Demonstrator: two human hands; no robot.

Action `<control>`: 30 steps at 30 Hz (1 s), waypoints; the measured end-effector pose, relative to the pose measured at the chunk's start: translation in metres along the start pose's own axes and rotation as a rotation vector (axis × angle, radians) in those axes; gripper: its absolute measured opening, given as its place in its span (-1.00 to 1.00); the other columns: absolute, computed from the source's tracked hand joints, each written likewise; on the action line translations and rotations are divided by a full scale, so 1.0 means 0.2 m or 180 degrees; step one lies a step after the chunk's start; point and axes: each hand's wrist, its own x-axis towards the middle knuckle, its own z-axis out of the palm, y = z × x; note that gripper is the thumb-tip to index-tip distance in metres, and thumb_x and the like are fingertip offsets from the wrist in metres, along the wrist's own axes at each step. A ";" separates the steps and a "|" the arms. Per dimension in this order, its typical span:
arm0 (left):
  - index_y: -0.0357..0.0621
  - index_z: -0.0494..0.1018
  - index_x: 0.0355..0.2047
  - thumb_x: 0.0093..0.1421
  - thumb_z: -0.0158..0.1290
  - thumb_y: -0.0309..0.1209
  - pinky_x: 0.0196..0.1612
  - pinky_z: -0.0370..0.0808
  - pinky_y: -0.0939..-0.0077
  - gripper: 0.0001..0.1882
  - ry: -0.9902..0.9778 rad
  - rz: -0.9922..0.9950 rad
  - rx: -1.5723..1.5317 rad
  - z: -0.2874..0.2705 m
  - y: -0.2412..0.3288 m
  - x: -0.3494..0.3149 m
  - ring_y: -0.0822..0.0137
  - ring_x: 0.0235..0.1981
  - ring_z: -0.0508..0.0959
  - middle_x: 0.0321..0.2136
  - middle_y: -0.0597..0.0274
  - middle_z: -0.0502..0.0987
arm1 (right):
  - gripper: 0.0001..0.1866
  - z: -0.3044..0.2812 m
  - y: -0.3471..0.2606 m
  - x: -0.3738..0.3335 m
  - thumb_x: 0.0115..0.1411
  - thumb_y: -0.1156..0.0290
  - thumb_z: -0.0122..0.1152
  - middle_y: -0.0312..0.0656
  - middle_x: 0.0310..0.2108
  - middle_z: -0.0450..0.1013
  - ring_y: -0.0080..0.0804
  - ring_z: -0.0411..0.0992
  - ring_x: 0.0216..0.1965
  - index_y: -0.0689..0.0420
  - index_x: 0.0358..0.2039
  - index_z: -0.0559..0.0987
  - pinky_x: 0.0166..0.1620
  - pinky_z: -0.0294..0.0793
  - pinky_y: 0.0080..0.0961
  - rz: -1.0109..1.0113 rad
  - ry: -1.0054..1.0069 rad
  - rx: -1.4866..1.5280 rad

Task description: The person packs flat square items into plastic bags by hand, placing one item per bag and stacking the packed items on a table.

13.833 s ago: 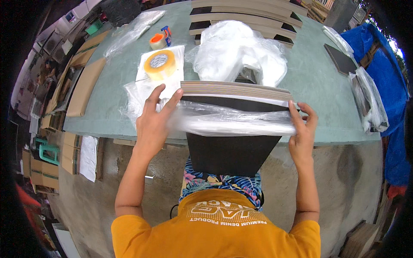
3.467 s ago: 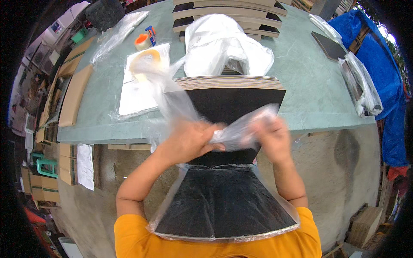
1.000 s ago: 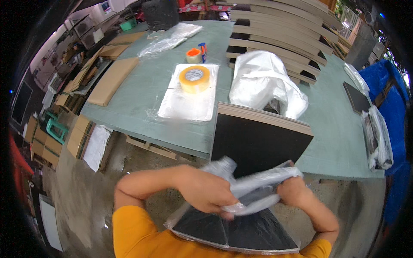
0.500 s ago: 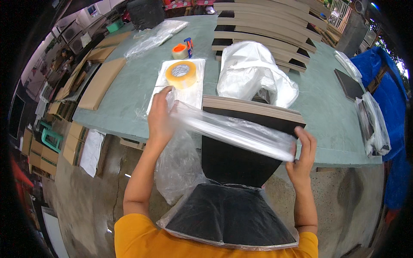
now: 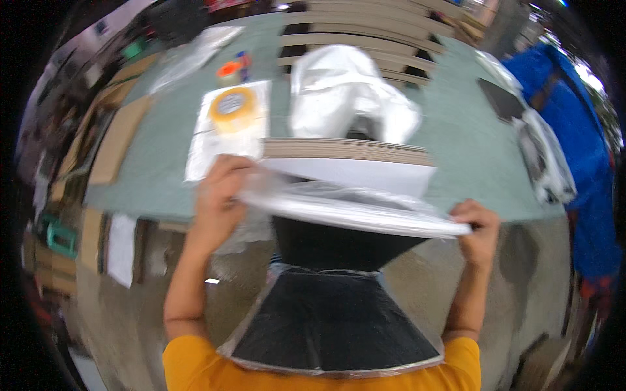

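A clear plastic sheet (image 5: 358,212), bunched into a long shiny band, stretches between my two hands. My left hand (image 5: 218,203) is closed on its left end, partly blurred. At the other end, my right hand (image 5: 478,228) grips it with curled fingers. Below the band shows a black board (image 5: 345,246), partly hidden by the plastic. Behind it lies a stack of boards (image 5: 345,153) at the table's near edge, with a white surface (image 5: 352,174) on top. Against my body leans a black panel (image 5: 336,319) covered in clear plastic.
On the green table (image 5: 166,176), a roll of yellowish tape (image 5: 233,109) rests on white sheets (image 5: 202,146). A tape dispenser (image 5: 229,73) sits behind it. White plastic (image 5: 345,85) is heaped before stacked grey boards (image 5: 365,29). A blue tarp (image 5: 580,150) hangs at right.
My hands have moved farther apart and the plastic is pulled straighter. The right fingers have curled in tighter. A white surface now shows on the stack where black was. The whole view has shifted.
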 end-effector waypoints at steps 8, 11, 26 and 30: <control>-0.30 0.45 -0.47 -0.39 0.24 -0.25 -0.34 0.39 0.56 -0.54 -0.1063 -0.2038 -0.3113 -0.07 -0.26 -0.26 0.32 -0.45 0.47 -0.49 0.15 0.47 | -0.51 0.05 0.20 -0.09 -0.23 0.49 0.23 -0.14 -0.33 0.43 -0.47 0.39 -0.34 0.26 -0.18 0.42 -0.30 0.38 -0.56 0.1370 -0.1556 0.2095; -0.23 0.41 -0.39 -0.20 0.13 -0.29 -0.38 0.38 0.56 -0.64 -0.1984 -0.2830 -0.3421 0.23 -0.46 -0.61 0.33 -0.44 0.45 -0.47 0.17 0.46 | -0.62 0.22 0.79 -0.55 -0.11 0.20 0.25 -0.21 -0.33 0.40 -0.52 0.31 -0.28 0.23 -0.37 0.48 -0.24 0.31 -0.59 0.2886 -0.1577 0.1506; -0.04 0.41 -0.30 0.05 0.01 -0.15 -0.38 0.31 0.59 -0.70 -0.3057 -0.2397 -0.1942 0.46 -0.34 -1.00 0.45 -0.38 0.36 -0.48 0.37 0.38 | -0.88 0.52 0.98 -0.90 -0.16 0.58 -0.17 -0.18 -0.70 0.31 -0.49 0.25 -0.63 0.27 -0.63 0.39 -0.54 0.23 -0.53 0.2210 0.0703 -0.0696; -0.03 0.39 -0.36 0.02 0.05 -0.19 -0.53 0.25 0.64 -0.76 -0.3412 -0.2882 -0.3135 0.45 -0.30 -0.97 0.55 -0.50 0.29 -0.57 0.48 0.31 | -0.89 0.58 0.92 -0.85 -0.17 0.60 -0.20 -0.22 -0.73 0.26 -0.52 0.17 -0.67 0.25 -0.67 0.35 -0.58 0.18 -0.55 0.2065 0.0972 -0.0481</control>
